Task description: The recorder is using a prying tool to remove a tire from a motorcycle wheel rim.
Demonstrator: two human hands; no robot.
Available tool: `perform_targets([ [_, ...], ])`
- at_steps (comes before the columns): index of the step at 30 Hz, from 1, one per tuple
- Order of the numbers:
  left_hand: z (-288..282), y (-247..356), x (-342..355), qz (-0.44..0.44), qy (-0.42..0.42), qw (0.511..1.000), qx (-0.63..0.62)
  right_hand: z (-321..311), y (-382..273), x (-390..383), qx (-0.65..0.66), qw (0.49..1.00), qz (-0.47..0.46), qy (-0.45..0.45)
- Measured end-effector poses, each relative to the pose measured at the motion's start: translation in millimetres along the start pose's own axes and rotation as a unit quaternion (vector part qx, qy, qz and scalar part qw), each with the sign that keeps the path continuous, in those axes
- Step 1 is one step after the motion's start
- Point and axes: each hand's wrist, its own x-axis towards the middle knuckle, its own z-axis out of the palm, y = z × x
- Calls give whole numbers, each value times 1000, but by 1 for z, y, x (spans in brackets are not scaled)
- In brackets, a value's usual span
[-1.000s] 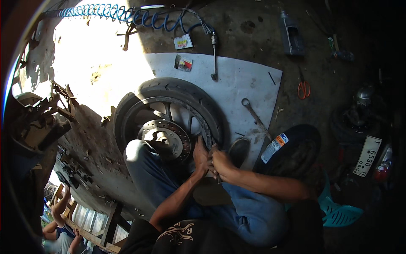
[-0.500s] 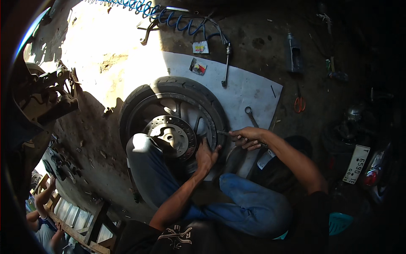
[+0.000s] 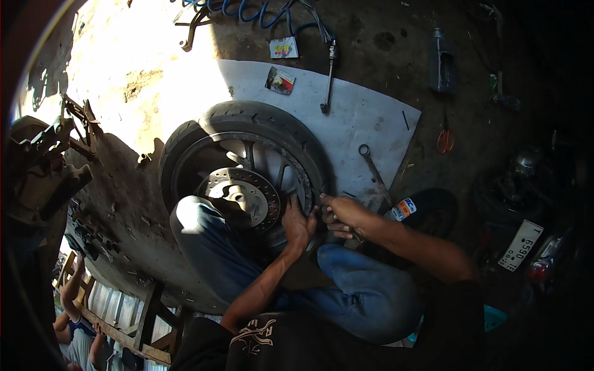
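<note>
A motorcycle wheel [image 3: 213,117] lies flat on a white sheet, its black tyre on the rim and a drilled brake disc [image 3: 270,201] facing up. My left hand [image 3: 299,227] grips the near right part of the rim and tyre, fingers inside the rim and thumb over the tyre. Right beside it, at the tyre's edge, my right hand [image 3: 348,216] is closed round a thin metal bar, apparently a tyre lever [image 3: 357,236]. Most of the bar is covered by my fingers, and its tip at the tyre cannot be made out. My bent knee [image 3: 195,216] rests against the wheel.
The white sheet [image 3: 352,117] bears a ring spanner [image 3: 374,167], a long socket wrench [image 3: 329,80] and a small packet [image 3: 279,80]. Orange-handled scissors [image 3: 445,141], a cut plastic bottle [image 3: 442,65] and a blue coiled hose [image 3: 266,15] lie beyond. Motorcycle parts [image 3: 46,161] stand left; people sit lower left.
My right hand has come left and nearer to my left hand, and the lever's tip shows less. The left hand keeps its hold on the wheel. The whole view has shifted slightly.
</note>
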Motion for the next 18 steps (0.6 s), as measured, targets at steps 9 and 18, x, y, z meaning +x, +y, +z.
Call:
perform_targets([
  [9,34,-38,8,-106,-13,988,-115,24,67,38,39,982,-147,116],
  [18,0,-19,2,-16,-15,1000,21,-32,91,-40,-174,878,-340,288],
])
